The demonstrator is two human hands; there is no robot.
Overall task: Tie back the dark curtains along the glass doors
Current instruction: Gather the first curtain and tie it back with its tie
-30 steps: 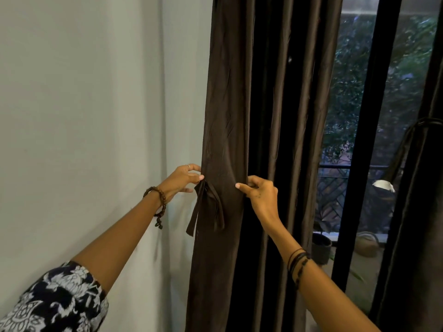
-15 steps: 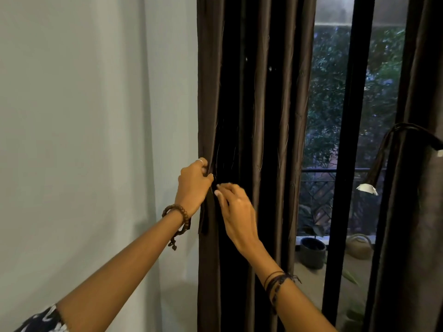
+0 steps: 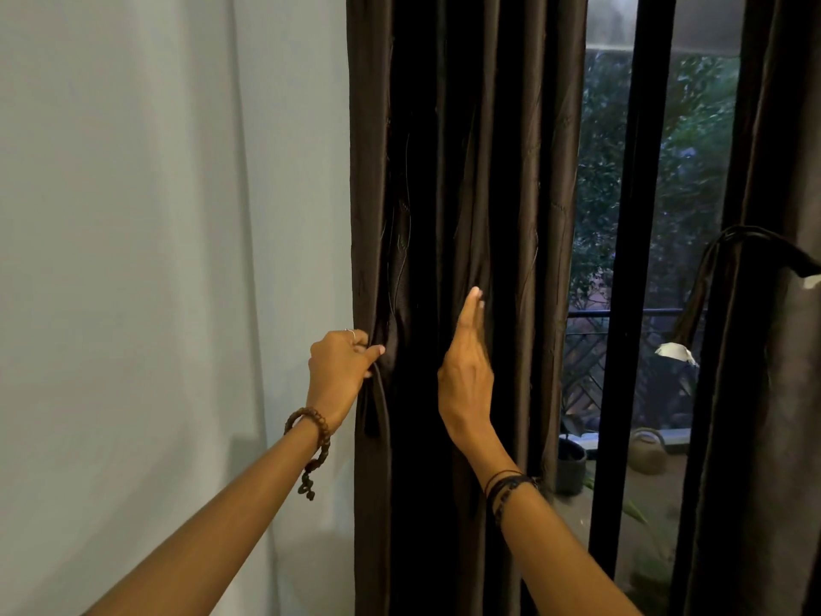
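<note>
The dark curtain [image 3: 466,215] hangs bunched in folds just right of the pale wall [image 3: 155,215], covering the left end of the glass doors [image 3: 595,260]. The left hand [image 3: 340,371] sits at the curtain's wall-side edge, its grip curled tight on what looks like the tie-back strap [image 3: 380,406]; it's dark on dark, so hard to be sure how much fabric is pinched with it. The right hand [image 3: 466,366] is further into the curtain, away from the wall, fingers straight and flat against a fold, holding nothing.

Step in hand, as I read it: gather the folds toward the wall and get the strap round them.

- Sweep the flat right hand toward the wall, collecting every pleat incl. the outermost one by the black door frame [image 3: 622,304], before wrapping.
- Keep the left grip firm on the strap; if it slips it vanishes into the folds.
- Pass the strap round the front of the bundle at approx. the left hand's height, then knot snugly, not so tight it creases the fabric.

A second curtain [image 3: 764,393], far from the wall past the door frame, already carries a tie.

No brands, labels or legible writing; a small white tag [image 3: 675,352] by that second curtain shows nothing readable.
</note>
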